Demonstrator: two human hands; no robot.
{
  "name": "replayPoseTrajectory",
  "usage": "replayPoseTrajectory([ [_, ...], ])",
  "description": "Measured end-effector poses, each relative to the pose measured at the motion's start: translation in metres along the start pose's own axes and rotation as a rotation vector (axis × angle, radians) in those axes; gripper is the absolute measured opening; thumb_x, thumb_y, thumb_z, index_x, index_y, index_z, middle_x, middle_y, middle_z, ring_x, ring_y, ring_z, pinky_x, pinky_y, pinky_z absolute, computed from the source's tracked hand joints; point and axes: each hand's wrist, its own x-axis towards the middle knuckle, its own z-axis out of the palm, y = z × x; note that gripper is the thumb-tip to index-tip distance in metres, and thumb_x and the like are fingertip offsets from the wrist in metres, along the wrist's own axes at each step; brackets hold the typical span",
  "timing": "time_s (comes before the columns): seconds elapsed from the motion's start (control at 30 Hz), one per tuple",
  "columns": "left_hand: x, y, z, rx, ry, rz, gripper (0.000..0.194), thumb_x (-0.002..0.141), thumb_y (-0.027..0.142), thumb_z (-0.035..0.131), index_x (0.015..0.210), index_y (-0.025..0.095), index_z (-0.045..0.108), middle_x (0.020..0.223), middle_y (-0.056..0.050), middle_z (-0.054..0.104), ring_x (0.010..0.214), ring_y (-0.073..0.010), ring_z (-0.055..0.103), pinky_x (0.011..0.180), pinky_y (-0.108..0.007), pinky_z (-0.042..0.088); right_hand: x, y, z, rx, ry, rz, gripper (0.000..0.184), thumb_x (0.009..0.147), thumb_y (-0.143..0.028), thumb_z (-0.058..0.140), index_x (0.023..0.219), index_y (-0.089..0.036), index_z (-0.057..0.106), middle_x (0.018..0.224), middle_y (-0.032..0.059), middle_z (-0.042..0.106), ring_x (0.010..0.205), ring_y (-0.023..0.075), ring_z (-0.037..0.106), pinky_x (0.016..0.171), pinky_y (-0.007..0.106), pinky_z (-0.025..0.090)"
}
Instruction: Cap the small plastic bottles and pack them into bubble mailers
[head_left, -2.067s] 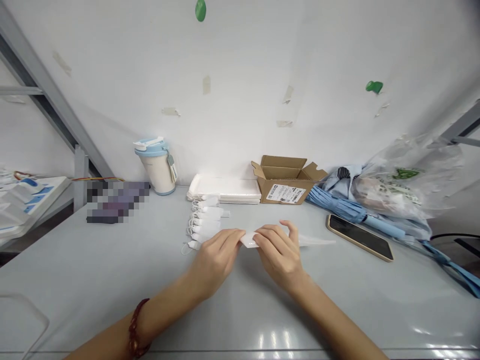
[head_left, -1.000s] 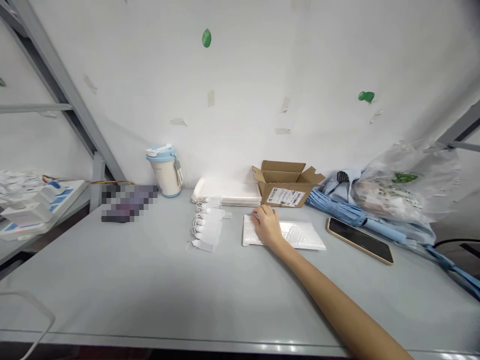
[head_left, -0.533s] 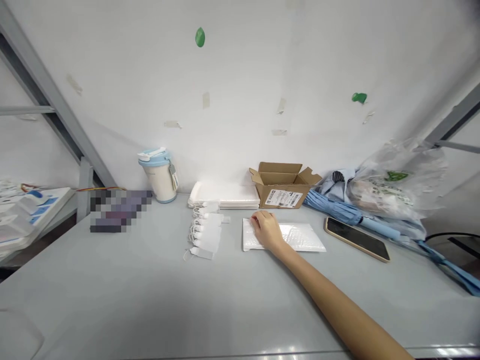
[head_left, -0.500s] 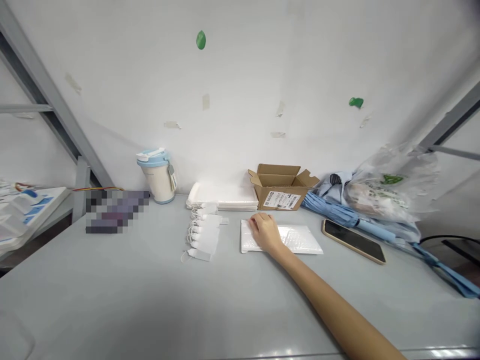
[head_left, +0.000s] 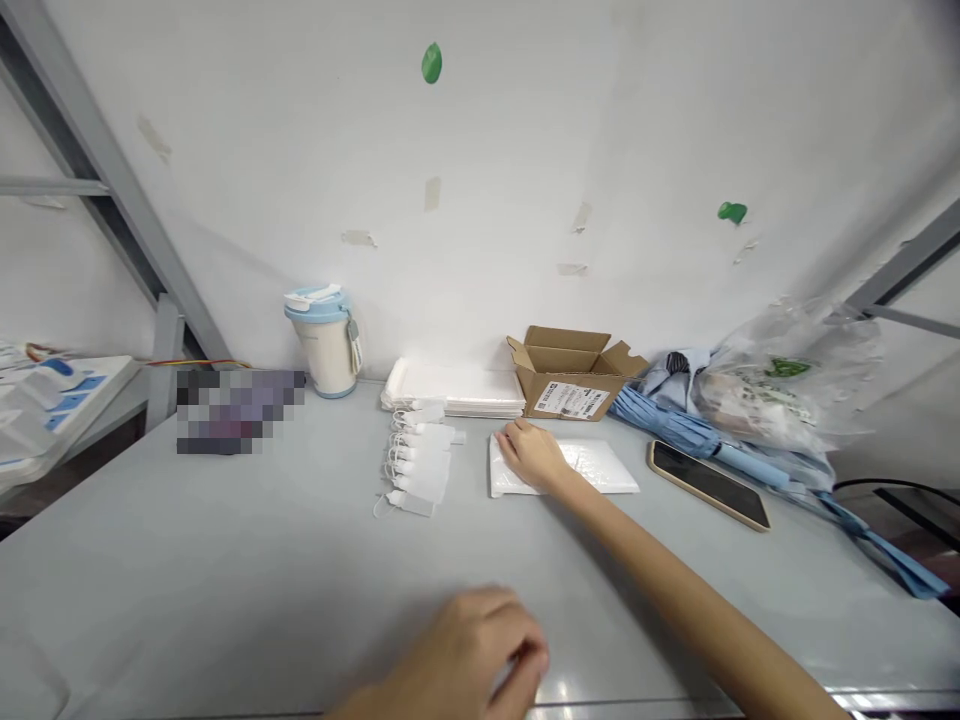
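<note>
A white padded mailer (head_left: pixel 600 466) lies flat on the grey table, its left part under my right hand (head_left: pixel 532 455). The fingers of that hand are bent and closed over the mailer. At the table's front edge is my left hand (head_left: pixel 480 645), slightly blurred and loosely curled. A gap shows between its thumb and fingers, and I see nothing in it. To the left of the mailer, several white tags with string loops (head_left: pixel 420 460) lie in an overlapping column. Behind them rests a stack of white mailers (head_left: pixel 457 387).
An open cardboard box (head_left: pixel 566 385) stands beside the stack. Right of the mailer lie a phone (head_left: pixel 709 485), a folded blue umbrella (head_left: pixel 675 425) and a clear plastic bag (head_left: pixel 787 390). A cream cup with a blue lid (head_left: pixel 326 350) and a pixelated item (head_left: pixel 240 410) are at the left.
My left hand has come into view at the bottom. My right hand stays on the mailer, which now lies turned slightly. The whole view has shifted a little.
</note>
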Motion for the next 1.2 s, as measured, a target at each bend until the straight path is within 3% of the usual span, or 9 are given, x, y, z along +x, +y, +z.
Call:
replayPoseTrajectory([
  [0.17,0.069,-0.034,-0.003,0.674,0.205,0.01,0.028,0.085,0.007,0.04,0.106,0.005,0.058,0.119,-0.023,0.056,0.114,-0.0321,0.05,0.091,-0.044,0.045,0.016,0.004,0.003,-0.004,0.071,-0.066,0.027,0.094,-0.031,0.041,0.08,-0.017,0.059,0.083,0.0066,0.062,0.072,0.0172,0.057,0.057,0.027,0.032],
  [0.27,0.085,-0.054,0.007,0.793,0.233,-0.034,0.03,0.088,0.011,0.041,0.111,0.002,0.057,0.119,-0.023,0.057,0.116,-0.0339,0.05,0.093,-0.045,0.045,0.015,0.004,0.007,0.009,0.142,-0.096,0.024,0.094,-0.027,0.04,0.083,-0.017,0.058,0.086,0.0077,0.061,0.078,0.0183,0.055,0.063,0.027,0.036],
  [0.43,0.08,-0.063,0.015,0.781,0.265,-0.016,0.034,0.091,0.02,0.038,0.115,0.003,0.056,0.125,-0.021,0.056,0.12,-0.0316,0.049,0.097,-0.042,0.044,0.0,0.012,0.01,0.041,0.226,-0.133,0.022,0.093,-0.025,0.039,0.088,-0.016,0.058,0.095,0.0118,0.06,0.089,0.0224,0.051,0.079,0.032,0.037],
  [0.6,0.076,-0.058,0.008,0.745,0.24,-0.001,0.033,0.091,0.021,0.038,0.114,0.003,0.055,0.128,-0.022,0.054,0.123,-0.0313,0.047,0.099,-0.042,0.042,-0.004,0.022,0.014,0.055,0.21,-0.053,0.022,0.092,-0.025,0.04,0.081,-0.015,0.056,0.081,0.0105,0.06,0.078,0.0222,0.051,0.071,0.031,0.035],
  [0.7,0.077,-0.056,0.004,0.694,0.223,-0.028,0.033,0.09,0.02,0.038,0.115,0.004,0.054,0.13,-0.022,0.053,0.124,-0.0319,0.046,0.1,-0.043,0.041,-0.001,0.023,0.016,0.058,0.181,-0.032,0.02,0.092,-0.024,0.041,0.083,-0.016,0.057,0.082,0.0079,0.062,0.077,0.0198,0.053,0.07,0.029,0.035],
  [0.87,0.081,-0.062,0.003,0.637,0.258,-0.106,0.047,0.091,0.023,0.038,0.133,0.002,0.039,0.143,-0.024,0.038,0.136,-0.0332,0.03,0.107,-0.047,0.034,0.001,0.023,0.017,0.048,0.138,-0.036,0.022,0.092,-0.024,0.041,0.085,-0.016,0.059,0.086,0.0073,0.064,0.082,0.0186,0.055,0.072,0.027,0.035],
  [1.03,0.083,-0.07,0.006,0.585,0.227,-0.134,0.047,0.095,0.029,0.033,0.134,0.003,0.04,0.145,-0.02,0.038,0.139,-0.0279,0.025,0.11,-0.043,0.031,0.0,0.023,0.014,0.022,0.117,-0.052,0.024,0.094,-0.026,0.04,0.088,-0.016,0.06,0.089,0.0073,0.064,0.085,0.0182,0.056,0.072,0.026,0.035],
  [1.2,0.083,-0.068,0.005,0.595,0.216,-0.145,0.048,0.094,0.029,0.035,0.134,0.002,0.041,0.145,-0.02,0.038,0.138,-0.0282,0.026,0.111,-0.043,0.031,0.008,0.021,0.005,-0.052,0.144,-0.003,0.035,0.097,-0.032,0.032,0.091,-0.013,0.061,0.091,0.0117,0.061,0.084,0.021,0.055,0.066,0.028,0.034],
])
